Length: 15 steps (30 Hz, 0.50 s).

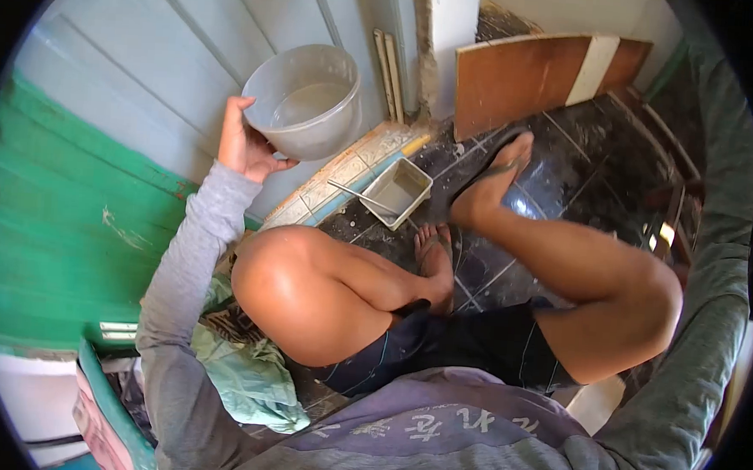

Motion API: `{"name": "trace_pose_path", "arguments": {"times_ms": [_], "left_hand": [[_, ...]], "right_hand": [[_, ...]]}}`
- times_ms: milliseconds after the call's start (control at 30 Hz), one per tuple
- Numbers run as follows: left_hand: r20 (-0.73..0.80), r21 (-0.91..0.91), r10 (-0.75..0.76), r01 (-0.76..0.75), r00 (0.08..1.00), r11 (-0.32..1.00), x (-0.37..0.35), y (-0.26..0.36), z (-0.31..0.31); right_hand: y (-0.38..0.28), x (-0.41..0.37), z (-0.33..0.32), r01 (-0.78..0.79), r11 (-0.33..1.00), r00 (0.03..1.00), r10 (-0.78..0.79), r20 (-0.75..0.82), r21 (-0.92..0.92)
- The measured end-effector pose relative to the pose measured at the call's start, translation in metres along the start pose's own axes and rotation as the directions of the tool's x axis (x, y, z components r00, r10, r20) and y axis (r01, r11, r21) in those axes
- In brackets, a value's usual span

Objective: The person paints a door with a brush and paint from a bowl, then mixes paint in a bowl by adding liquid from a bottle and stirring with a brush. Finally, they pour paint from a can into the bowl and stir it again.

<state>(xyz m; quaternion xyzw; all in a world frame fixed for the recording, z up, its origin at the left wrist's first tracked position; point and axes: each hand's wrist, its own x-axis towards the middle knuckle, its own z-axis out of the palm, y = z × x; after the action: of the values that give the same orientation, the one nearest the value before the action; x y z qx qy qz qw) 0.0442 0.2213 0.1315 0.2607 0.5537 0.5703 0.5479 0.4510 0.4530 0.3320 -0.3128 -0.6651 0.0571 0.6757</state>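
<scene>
My left hand (249, 147) grips a translucent plastic bowl (318, 134) by its near-left side, thumb at the rim and fingers underneath. The bowl is tilted toward me and held up beside the pale blue panelled wall; a little cloudy residue or liquid shows at its bottom. Below and to the right of it, a small white rectangular tray (421, 187) rests on the dark tiled floor. A thin stick-like handle (357, 195) lies across the tray's left edge. My right sleeve (723, 211) runs up the right side, and the hand at its end is out of view.
A brown wooden board (521, 81) leans at the back right. Two thin sticks (389, 78) stand against the wall beside a white post (452, 47). A worn step (337, 178) runs along the wall. A pale green cloth (250, 381) lies left of my bent legs.
</scene>
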Motion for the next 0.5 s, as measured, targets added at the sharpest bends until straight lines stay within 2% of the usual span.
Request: {"name": "trace_pose_path", "arguments": {"times_ms": [100, 167, 267, 367, 500], "left_hand": [[0.114, 0.114, -0.028, 0.015, 0.993, 0.993, 0.025, 0.004, 0.027], [0.169, 0.11, -0.039, 0.021, 0.985, 0.994, 0.044, 0.002, 0.056], [0.219, 0.135, -0.043, 0.014, 0.975, 0.991, 0.073, -0.005, 0.105], [0.263, 0.225, -0.022, -0.039, 0.965, 0.974, 0.097, -0.022, 0.164], [0.363, 0.196, -0.045, -0.029, 0.931, 0.98, 0.15, -0.072, 0.25]], "right_hand": [[0.034, -0.088, -0.067, -0.152, 0.985, 0.982, 0.142, -0.125, -0.075], [0.059, -0.173, -0.102, -0.29, 0.952, 0.937, 0.262, -0.23, -0.097], [0.09, -0.313, -0.138, -0.517, 0.854, 0.805, 0.46, -0.376, -0.063], [0.099, -0.439, -0.144, -0.691, 0.722, 0.643, 0.611, -0.463, -0.007], [0.102, -0.528, -0.139, -0.813, 0.581, 0.48, 0.702, -0.526, 0.034]]}}
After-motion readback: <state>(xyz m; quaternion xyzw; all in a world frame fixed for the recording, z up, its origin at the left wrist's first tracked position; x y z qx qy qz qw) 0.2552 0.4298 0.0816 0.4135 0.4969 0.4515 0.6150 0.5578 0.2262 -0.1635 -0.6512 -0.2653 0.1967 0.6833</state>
